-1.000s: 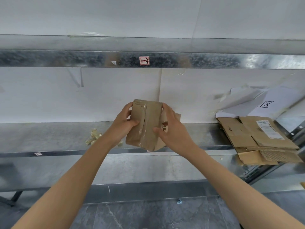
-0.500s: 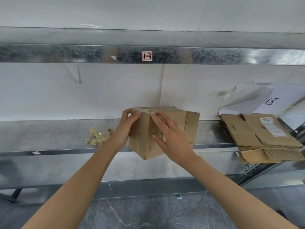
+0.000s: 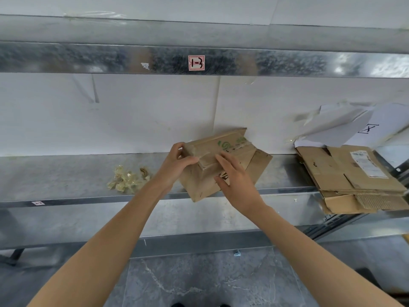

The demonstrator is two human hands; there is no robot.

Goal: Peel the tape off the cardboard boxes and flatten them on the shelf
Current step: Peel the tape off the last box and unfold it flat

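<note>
**Both hands on the box at the shelf's front edge**

I hold the cardboard box (image 3: 200, 185) in front of me, tilted, with one corner pointing down past the front lip of the metal shelf (image 3: 66, 180). I cannot tell whether any part of it rests on the shelf. My left hand (image 3: 177, 165) is clamped on the box's left end: the fingers curl over the top edge and the thumb lies across the near face. My right hand (image 3: 236, 182) lies on the near upper edge with the fingers stretched out almost straight and pressing on the cardboard, the thumb spread out below them. The face turned up and away from me carries a green printed logo (image 3: 225, 145), and a strip of clear tape (image 3: 240, 147) runs along it. A loose flap sticks out on the box's right side.

On the shelf, left of my left hand, lies a small heap of crumpled tape scraps (image 3: 127, 179). Well to the right sits a stack of flattened cardboard (image 3: 345, 180), overhanging the shelf's front edge, its top piece bearing a white shipping label (image 3: 365, 163). Behind that stack, white paper sheets (image 3: 354, 127) lean against the white back wall. The beam of the upper shelf carries a red-and-white sticker (image 3: 196, 62) straight above the box.
</note>
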